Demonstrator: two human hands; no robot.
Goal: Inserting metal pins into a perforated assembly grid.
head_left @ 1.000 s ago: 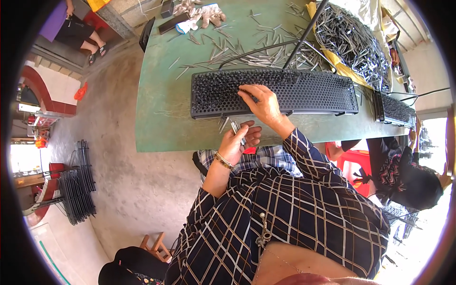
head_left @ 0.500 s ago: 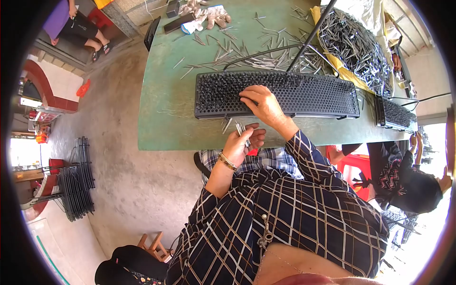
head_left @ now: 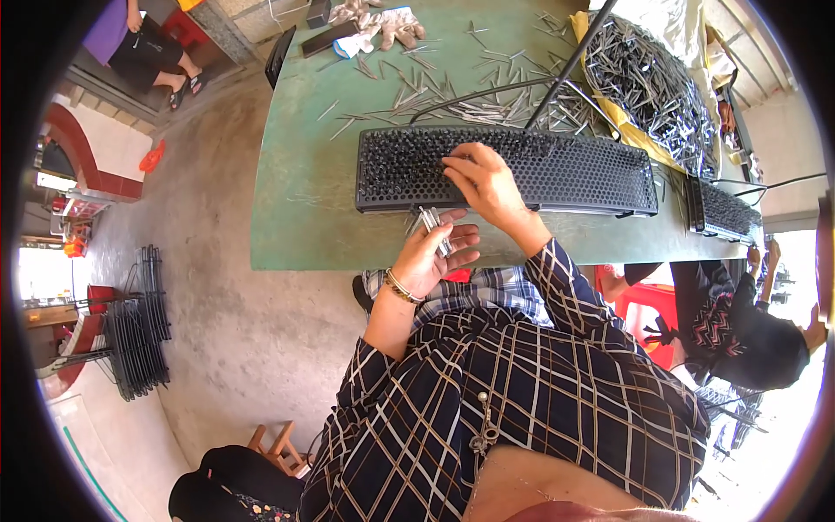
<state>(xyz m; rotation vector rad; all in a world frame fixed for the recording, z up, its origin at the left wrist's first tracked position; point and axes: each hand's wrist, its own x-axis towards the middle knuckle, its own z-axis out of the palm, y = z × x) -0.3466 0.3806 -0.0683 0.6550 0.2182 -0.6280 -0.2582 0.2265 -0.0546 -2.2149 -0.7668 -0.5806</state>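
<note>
A long black tray with a honeycomb of holes (head_left: 600,178) lies along the near side of the green table; dark pieces fill many holes in its left part. My right hand (head_left: 492,187) is over the tray left of its middle, fingertips pinched down at the holes; what they hold, if anything, is too small to make out. Lower and to the left, palm up by the tray's front edge, my left hand (head_left: 430,252) has several thin metal pins (head_left: 432,228) under its thumb, with the other fingers loosely curled.
Loose pins (head_left: 487,111) are strewn behind the tray. A yellow-edged sack of pins (head_left: 648,83) sits at the far right. Work gloves (head_left: 387,30) lie at the back left. Thin black rods (head_left: 570,74) rise over the tray. A person (head_left: 739,326) works by a second tray (head_left: 726,211).
My left hand has lifted slightly, the pins now nearer the tray and its fingers spread more. My right hand has shifted a little along the tray, still pinched.
</note>
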